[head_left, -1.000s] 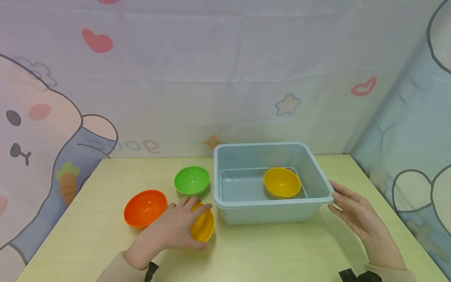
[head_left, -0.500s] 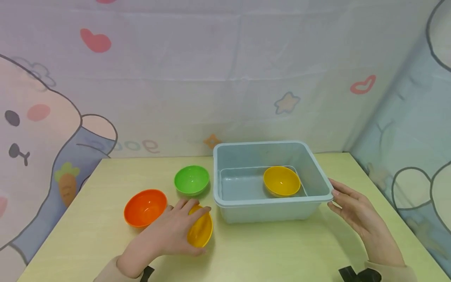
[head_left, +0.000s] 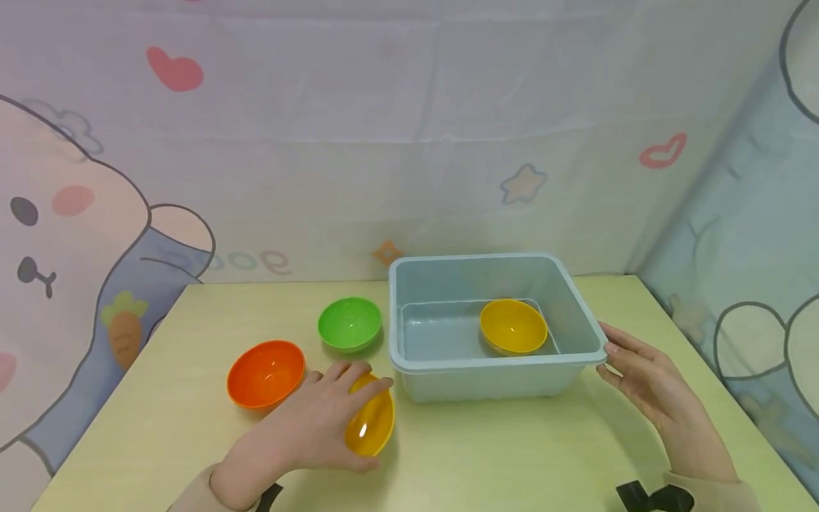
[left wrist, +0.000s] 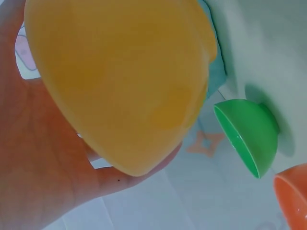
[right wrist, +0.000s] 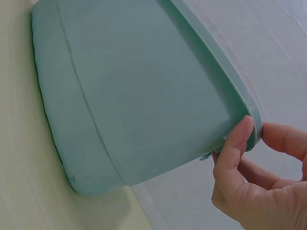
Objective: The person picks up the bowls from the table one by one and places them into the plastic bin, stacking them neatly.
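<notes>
My left hand (head_left: 313,430) grips a yellow bowl (head_left: 374,427) by its rim, thumb at the near side and fingers across the far side. The bowl is tilted, its inside facing right; its outer wall (left wrist: 120,86) fills much of the left wrist view. A second yellow bowl (head_left: 514,326) rests inside the pale blue bin (head_left: 499,380), toward its right end. At the bin's near right corner, my right hand (head_left: 662,405) pinches the rim, with thumb and fingers on either side of it in the right wrist view.
Left of the bin stands a green bowl (head_left: 350,325). An orange bowl (head_left: 265,375) sits nearer, just beyond my left hand. A printed cloth (head_left: 409,128) hangs behind the light wooden table (head_left: 486,455).
The held yellow bowl has moved slightly toward the near edge with my left hand, and its tilt has changed a little. My right hand keeps its place on the bin's rim.
</notes>
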Tool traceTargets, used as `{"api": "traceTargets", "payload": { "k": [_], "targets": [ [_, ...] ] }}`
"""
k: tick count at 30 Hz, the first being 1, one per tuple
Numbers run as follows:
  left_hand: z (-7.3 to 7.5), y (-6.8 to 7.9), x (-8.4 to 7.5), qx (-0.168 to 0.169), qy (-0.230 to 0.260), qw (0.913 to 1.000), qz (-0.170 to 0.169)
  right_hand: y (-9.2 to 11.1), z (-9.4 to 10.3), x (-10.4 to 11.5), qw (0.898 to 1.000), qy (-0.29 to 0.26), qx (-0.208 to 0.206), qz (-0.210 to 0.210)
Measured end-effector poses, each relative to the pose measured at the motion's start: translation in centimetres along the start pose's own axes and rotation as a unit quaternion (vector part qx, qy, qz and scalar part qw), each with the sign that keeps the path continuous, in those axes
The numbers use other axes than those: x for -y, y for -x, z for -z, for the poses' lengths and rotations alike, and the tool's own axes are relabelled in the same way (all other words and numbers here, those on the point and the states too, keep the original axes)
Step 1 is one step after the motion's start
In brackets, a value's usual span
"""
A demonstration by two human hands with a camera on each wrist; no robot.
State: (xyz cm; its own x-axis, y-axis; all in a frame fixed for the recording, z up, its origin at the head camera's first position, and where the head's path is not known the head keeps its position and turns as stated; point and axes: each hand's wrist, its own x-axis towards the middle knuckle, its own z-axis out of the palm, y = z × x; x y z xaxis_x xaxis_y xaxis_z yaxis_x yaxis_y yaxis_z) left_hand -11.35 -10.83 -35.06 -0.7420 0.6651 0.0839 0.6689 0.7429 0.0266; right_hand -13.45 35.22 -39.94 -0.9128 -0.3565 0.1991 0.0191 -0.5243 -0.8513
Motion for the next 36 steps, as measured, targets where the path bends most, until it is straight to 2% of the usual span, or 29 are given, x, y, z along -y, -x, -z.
{"api": "traceTargets", "payload": {
  "k": [20, 36],
  "targets": [
    [0.4, -1.2, -1.7, 0.011, 0.003, 0.9991, -0.042, 0.1, 0.0, -0.1, 1.0, 0.008, -0.01, -0.004],
    [1.6, -1.3, -2.7, 0.031, -0.004, 0.9984, -0.047, 0.1, 0.1, 0.0, 1.0, 0.019, -0.015, -0.008]
  ]
}}
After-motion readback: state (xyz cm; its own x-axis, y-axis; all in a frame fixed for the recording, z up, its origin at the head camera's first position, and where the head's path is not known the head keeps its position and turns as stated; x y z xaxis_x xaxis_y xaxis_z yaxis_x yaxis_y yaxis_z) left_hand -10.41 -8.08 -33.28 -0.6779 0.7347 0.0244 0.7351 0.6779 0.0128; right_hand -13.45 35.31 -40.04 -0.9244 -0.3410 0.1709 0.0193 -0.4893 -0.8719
